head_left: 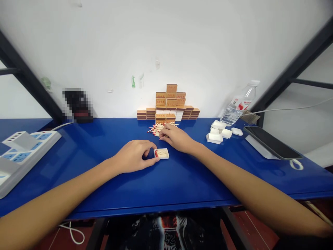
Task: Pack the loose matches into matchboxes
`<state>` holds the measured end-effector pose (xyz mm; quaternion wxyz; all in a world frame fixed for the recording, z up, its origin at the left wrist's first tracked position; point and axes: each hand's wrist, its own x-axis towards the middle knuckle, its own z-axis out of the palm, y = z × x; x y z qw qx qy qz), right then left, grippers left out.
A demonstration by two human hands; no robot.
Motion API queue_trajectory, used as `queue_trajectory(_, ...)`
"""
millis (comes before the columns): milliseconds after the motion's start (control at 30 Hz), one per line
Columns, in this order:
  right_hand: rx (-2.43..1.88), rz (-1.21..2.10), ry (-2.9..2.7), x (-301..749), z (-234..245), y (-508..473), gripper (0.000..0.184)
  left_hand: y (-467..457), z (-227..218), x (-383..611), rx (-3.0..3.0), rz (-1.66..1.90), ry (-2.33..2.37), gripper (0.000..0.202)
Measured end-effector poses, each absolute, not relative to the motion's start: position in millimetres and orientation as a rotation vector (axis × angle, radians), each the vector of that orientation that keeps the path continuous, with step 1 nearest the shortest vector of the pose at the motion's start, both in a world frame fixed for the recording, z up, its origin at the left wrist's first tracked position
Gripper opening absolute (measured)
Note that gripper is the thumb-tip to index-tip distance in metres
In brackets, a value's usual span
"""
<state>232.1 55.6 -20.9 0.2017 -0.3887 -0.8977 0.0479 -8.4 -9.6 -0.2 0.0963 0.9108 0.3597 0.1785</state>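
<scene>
The left grip (135,155) is clamped on the left end of a small white tray (163,157), with the thumb at the near corner and the forefinger at the far one. The tray sits flat on the blue tabletop (182,187), open side up; matches (161,152) lie lengthwise in it, red heads toward the left.

The right grip (177,137) is beyond the tray, its fingers bent down at the near right edge of a loose match pile (155,128). Whether these fingertips are together or apart, or pinch a match, I cannot tell.

Just behind the pile, matchboxes (171,101) are stacked near the wall (109,45), highest in the middle with lower rows on either side; white blocks (179,115) show in the bottom part.

To the right, several white pieces (214,138) lie heaped, with an earbud case (237,131) just beside them. A clear bottle (235,110) stands behind. Farther right, a phone (273,142) rests on a white box (260,147).

On the far left lie a power strip (50,140) and, near the wall, a dark thing (82,109) blurred into blocks.
</scene>
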Motion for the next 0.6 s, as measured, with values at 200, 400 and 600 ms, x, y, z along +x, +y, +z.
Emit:
queue_trajectory(200,-1.158,0.039,-2.517,235.1,-18.3,53.2,0.015,-4.8,-1.2,-12.2,2.697,0.557,1.167,0.028)
queue_trajectory(400,-1.107,0.016,-2.561,238.7,-15.1,49.0,0.008,-2.5,-3.0,-12.6,2.674,0.552,1.224,0.029)
queue_trajectory(600,-1.117,-0.013,-2.568,238.6,-12.1,46.6,0.015,-2.7,0.0,-11.2,2.645,0.536,1.24,0.028)
